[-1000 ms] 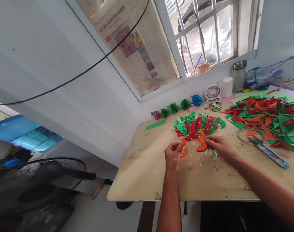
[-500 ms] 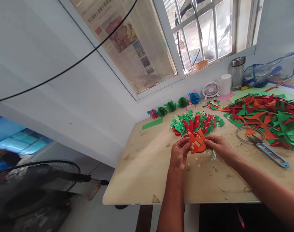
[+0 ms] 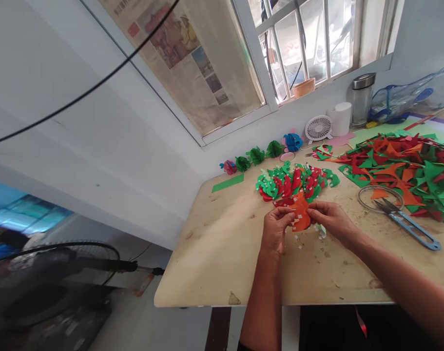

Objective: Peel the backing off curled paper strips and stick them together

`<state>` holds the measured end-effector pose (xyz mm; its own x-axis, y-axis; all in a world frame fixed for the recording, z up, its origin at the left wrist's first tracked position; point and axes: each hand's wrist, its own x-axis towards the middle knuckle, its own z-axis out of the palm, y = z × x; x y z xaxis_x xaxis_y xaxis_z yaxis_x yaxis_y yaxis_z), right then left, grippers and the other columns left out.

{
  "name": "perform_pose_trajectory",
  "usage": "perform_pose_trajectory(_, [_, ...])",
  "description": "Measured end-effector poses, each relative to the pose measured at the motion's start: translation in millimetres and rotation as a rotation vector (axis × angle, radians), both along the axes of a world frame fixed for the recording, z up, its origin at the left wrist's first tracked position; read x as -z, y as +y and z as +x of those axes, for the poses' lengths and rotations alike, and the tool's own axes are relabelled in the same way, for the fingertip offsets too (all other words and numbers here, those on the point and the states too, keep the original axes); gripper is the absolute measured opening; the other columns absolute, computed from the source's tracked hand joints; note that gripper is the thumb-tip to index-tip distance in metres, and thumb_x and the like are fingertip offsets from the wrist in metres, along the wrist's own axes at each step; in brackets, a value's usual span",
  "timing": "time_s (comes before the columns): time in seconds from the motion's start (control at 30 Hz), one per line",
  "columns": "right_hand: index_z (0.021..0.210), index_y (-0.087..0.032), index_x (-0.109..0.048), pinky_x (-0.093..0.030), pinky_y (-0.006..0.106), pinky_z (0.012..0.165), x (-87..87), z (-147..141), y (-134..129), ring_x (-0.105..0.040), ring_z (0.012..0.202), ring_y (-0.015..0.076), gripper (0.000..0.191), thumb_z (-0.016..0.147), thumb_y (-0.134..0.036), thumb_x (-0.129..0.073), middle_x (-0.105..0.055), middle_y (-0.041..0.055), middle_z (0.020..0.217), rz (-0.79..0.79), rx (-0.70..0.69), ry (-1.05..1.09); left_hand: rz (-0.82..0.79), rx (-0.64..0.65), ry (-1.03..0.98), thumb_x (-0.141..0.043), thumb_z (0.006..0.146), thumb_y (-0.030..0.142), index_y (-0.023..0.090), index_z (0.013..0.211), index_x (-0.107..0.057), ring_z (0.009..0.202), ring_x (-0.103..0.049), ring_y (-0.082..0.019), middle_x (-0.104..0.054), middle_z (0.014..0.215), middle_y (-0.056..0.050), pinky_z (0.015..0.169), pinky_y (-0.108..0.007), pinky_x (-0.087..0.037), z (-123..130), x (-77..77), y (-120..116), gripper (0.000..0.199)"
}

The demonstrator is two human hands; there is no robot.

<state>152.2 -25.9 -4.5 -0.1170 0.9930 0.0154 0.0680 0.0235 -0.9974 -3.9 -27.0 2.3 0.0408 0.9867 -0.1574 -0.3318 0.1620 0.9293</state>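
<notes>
Between my two hands is an orange paper cutout (image 3: 301, 214) dotted with small white squares. My left hand (image 3: 277, 226) pinches its left edge, and my right hand (image 3: 329, 219) pinches the right edge. Just beyond them lies a heap of red and green paper cutouts (image 3: 289, 183), also bearing white squares. Tiny white bits are scattered on the table below the hands. To the right, blue-handled thread snips (image 3: 408, 224) rest with their blades over a metal ring (image 3: 364, 202).
Red, orange and green paper scraps (image 3: 408, 165) cover the right side of the wooden table (image 3: 207, 253). Along the wall stand green folded paper figures (image 3: 257, 155), a blue one (image 3: 293, 141), a small white fan (image 3: 318, 128) and a glass jar (image 3: 362, 102). A green strip (image 3: 228, 183) lies left.
My hands have drawn closer together, the left moving slightly right. The orange cutout, spread as separate layers before, now looks like one stacked piece. The view has shifted a little.
</notes>
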Motion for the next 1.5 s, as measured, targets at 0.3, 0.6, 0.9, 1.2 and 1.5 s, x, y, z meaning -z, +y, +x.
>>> perform_pose_trajectory(0.3, [0.074,-0.018,-0.069,-0.043,0.025,0.055,-1.1,1.4,0.4,-0.054,0.058,0.0146,0.019,0.072,-0.032,-0.057,-0.067,0.0010,0.066,0.019,-0.033,-0.022,0.026,-0.003,0.151,-0.075,0.056,0.025,0.013,0.068,-0.068,0.057,-0.057,-0.011,-0.066,0.061,-0.003,0.056,-0.022,-0.037,1.8,6.2,4.9,0.018])
perform_pose_trajectory(0.6, [0.068,-0.018,-0.066,-0.043,0.026,0.055,1.5,1.3,0.7,-0.055,0.059,0.0149,0.018,0.072,-0.034,-0.057,-0.067,0.0013,0.066,-0.002,-0.028,-0.048,-0.001,-0.009,0.142,-0.074,0.057,0.022,0.012,0.065,-0.067,0.052,-0.054,-0.010,-0.064,0.057,-0.002,0.053,-0.022,-0.036,2.3,4.6,5.0,0.014])
perform_pose_trajectory(0.9, [0.064,-0.019,-0.064,-0.041,0.025,0.053,-1.6,1.6,0.1,-0.055,0.056,0.0149,0.019,0.070,-0.036,-0.059,-0.064,0.0006,0.062,0.002,-0.039,-0.056,-0.002,-0.026,0.146,-0.077,0.053,0.027,0.014,0.061,-0.062,0.052,-0.056,-0.011,-0.061,0.053,-0.001,0.049,-0.021,-0.035,6.2,-1.4,2.9,0.022])
perform_pose_trajectory(1.2, [0.067,-0.017,-0.065,-0.040,0.026,0.054,-8.7,-0.1,-3.1,-0.050,0.055,0.0132,0.026,0.067,-0.043,-0.064,-0.060,0.0004,0.058,-0.060,-0.008,0.015,0.035,0.037,0.063,-0.078,0.054,0.028,0.015,0.076,-0.064,0.054,-0.056,-0.010,-0.061,0.058,0.000,0.056,-0.022,-0.039,3.6,2.5,3.5,0.029])
perform_pose_trajectory(1.5, [0.069,-0.017,-0.066,-0.038,0.023,0.050,-8.7,1.1,-3.5,-0.047,0.053,0.0112,0.034,0.064,-0.050,-0.070,-0.058,0.0010,0.060,-0.144,-0.044,0.156,0.065,0.104,-0.026,-0.077,0.058,0.028,0.016,0.087,-0.068,0.063,-0.058,-0.012,-0.064,0.069,-0.002,0.064,-0.025,-0.045,-4.1,5.2,1.0,0.033])
